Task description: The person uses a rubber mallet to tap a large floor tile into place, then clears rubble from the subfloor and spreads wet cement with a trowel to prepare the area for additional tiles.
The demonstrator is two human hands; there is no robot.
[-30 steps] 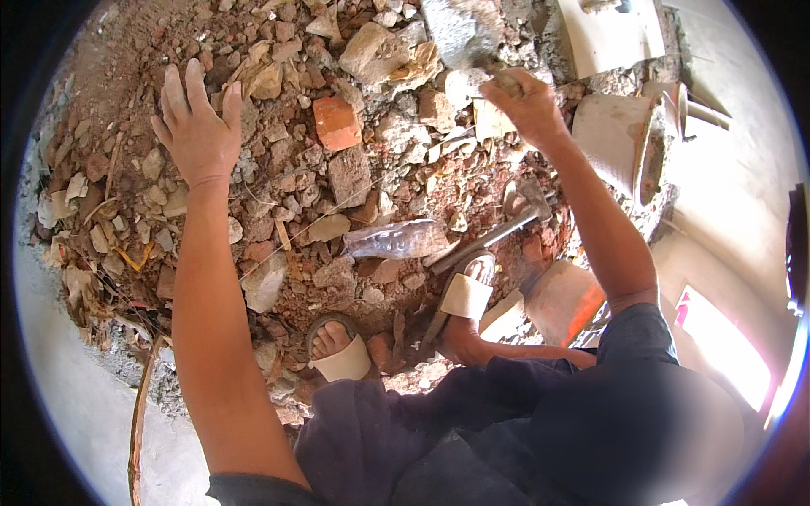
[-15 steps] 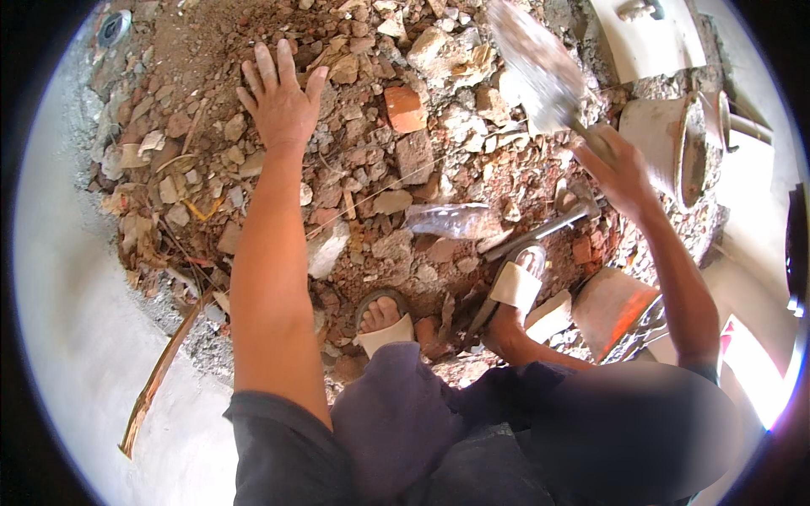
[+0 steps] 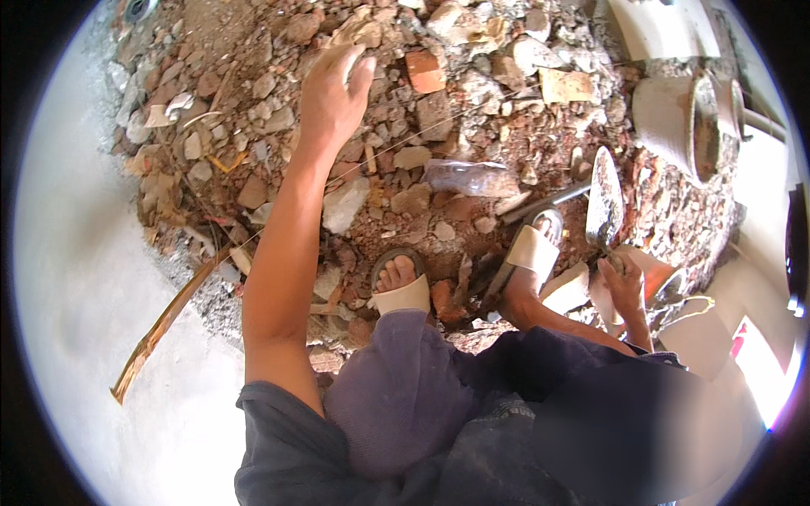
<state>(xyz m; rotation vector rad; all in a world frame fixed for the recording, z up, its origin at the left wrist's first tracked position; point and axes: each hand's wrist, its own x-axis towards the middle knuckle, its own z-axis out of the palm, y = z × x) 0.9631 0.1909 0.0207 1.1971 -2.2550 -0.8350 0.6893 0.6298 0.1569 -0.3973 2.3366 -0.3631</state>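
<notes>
Bits of broken brick, stone and soil cover the ground before me. My left hand hovers over or rests on the far part of this rubble, thumb apart from the bent fingers. Nothing shows in its grasp, though the undersides of the fingers are hidden. Beside it, to the right, is an orange brick piece. My right hand, low at the right by my foot, is closed round the handle of a trowel. The trowel's dirty, leaf-shaped blade points away from me.
A metal bar lies partly behind the trowel blade. Clear crumpled plastic is on the rubble ahead of my sandalled feet. A thin string crosses the stones. Pale pipe sections lie right; a wood strip rests left.
The trowel has come back toward me with my right hand, from the far right rubble to beside my right foot. My left hand has shifted rightward, its spread fingers now bent.
</notes>
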